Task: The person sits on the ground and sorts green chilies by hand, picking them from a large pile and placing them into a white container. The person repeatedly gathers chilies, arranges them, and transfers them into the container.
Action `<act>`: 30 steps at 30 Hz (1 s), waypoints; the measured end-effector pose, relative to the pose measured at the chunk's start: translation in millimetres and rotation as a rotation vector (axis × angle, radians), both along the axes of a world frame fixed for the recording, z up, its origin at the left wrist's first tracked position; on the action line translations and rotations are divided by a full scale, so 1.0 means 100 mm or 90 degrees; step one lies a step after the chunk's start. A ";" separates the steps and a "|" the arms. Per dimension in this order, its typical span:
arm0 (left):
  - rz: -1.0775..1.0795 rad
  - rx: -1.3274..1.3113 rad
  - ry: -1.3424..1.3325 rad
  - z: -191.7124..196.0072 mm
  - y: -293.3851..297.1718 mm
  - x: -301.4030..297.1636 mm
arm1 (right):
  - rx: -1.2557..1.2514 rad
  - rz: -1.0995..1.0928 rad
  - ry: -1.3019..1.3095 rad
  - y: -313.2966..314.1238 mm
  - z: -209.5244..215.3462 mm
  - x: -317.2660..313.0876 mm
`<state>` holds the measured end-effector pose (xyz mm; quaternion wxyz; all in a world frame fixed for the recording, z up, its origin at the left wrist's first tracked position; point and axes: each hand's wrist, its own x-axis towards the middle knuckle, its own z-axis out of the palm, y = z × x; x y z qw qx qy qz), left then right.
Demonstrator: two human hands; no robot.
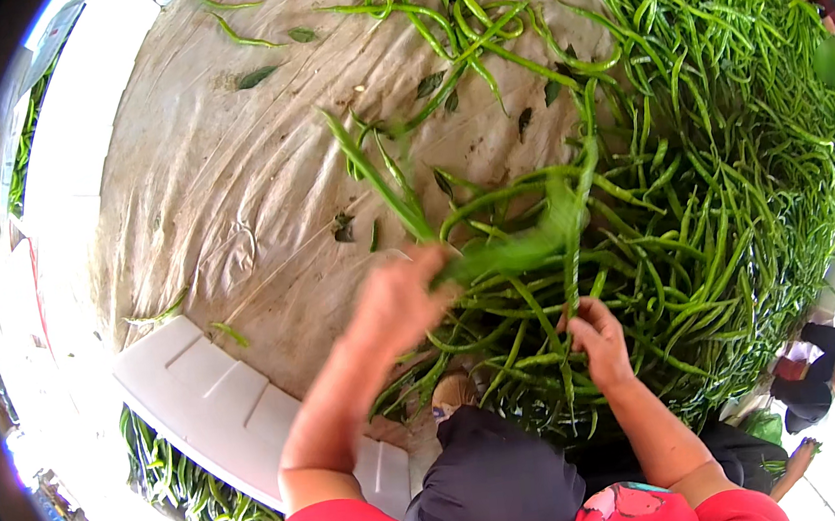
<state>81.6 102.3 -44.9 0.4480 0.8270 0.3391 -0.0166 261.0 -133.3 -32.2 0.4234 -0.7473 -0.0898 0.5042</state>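
My left hand, smeared by motion, is closed around a bunch of long green chili peppers. Some stick out toward the upper left, while others blur off to the right. Lower right of it, my right hand pinches the lower end of a long green chili pepper that stands nearly upright. Both hands are over the near edge of a large heap of green chili peppers. The left fingers are hard to make out.
A creased beige sheet covers the floor, with scattered leaves and loose peppers. At the lower left, a white foam box stands beside more peppers. My knee is below my hands. Other people are at the right rim.
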 end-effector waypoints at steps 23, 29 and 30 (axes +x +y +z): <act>-0.320 0.346 -0.113 -0.53 0.35 0.84 | 0.072 -0.216 -0.041 -0.89 0.16 0.29; -0.358 0.349 0.025 -0.85 0.42 0.99 | 0.143 -0.227 0.058 -0.78 0.45 0.30; -0.342 0.348 0.018 -0.77 0.39 0.95 | 0.158 -0.243 0.084 -0.84 0.48 0.32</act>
